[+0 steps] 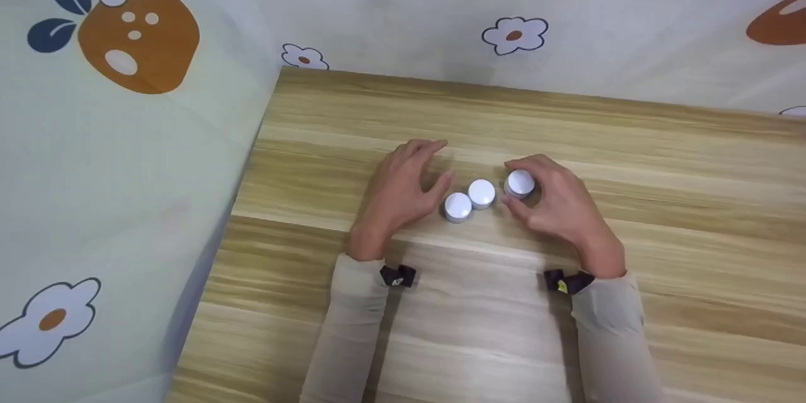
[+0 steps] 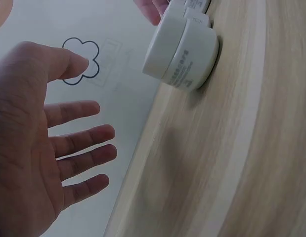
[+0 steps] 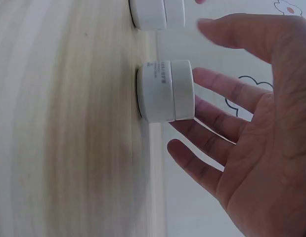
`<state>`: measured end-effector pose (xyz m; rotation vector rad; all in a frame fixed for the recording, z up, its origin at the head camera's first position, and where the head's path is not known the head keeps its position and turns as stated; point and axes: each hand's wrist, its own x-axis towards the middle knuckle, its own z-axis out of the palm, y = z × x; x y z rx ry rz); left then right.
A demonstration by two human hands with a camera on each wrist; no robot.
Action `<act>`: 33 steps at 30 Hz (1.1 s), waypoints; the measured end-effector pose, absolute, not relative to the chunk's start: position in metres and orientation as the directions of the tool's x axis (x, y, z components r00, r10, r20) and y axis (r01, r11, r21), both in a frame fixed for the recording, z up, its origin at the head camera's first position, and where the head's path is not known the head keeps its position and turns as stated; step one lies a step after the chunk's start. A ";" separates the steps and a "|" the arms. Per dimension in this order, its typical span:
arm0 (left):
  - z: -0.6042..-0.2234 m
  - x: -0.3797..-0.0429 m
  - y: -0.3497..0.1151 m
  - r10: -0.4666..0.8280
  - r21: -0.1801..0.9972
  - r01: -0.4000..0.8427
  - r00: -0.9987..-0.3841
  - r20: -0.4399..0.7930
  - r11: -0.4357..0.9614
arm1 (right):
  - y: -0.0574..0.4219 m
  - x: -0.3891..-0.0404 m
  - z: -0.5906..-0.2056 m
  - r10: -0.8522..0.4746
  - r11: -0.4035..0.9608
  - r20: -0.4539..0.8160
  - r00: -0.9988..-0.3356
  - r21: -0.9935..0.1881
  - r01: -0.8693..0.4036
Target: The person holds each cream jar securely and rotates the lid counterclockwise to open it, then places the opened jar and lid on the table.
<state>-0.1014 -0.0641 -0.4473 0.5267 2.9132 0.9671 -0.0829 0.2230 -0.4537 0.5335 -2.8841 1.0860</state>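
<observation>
The wooden table [image 1: 478,327] spreads widest beneath me, and the work in hand, as I judge it, is placing or taking hold of one small jar among three near its middle. To do it well, I should close on the jar evenly from both sides and keep it upright, moving it low and slowly so it does not knock its neighbours.

My right hand [image 1: 557,198] curves loosely around the right jar [image 1: 520,183], with the fingers on its far side and the thumb on the near side. The right wrist view shows the thumb standing off from the jar, so I am not pinching it; whether a fingertip brushes it I cannot tell. My left hand [image 1: 403,186] is spread, thumb well away from the fingers, and holds nothing. Its thumb is just beside the left jar [image 1: 458,206], so I should draw that hand away leftward without sweeping the thumb across.

All three jars stand upright on the table. The left jar and the middle jar [image 1: 482,192] sit side by side, seemingly touching; the right jar is set apart from them by a narrow gap.

Smallest is the lid [image 3: 183,90] of the right jar. Gripping the body below it would, I think, be steadier, since a lid might turn.
</observation>
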 end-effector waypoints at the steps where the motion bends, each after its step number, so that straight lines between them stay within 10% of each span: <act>1: -0.448 -0.101 -0.063 0.326 0.586 0.306 -0.942 0.075 0.750 | 0.224 -0.082 -0.454 -0.315 0.701 0.121 -0.941 -0.639 -0.317; 33: -0.453 -0.102 -0.038 0.417 0.601 0.390 -0.903 0.101 0.698 | 0.228 -0.086 -0.452 -0.195 0.686 0.124 -0.973 -0.691 -0.226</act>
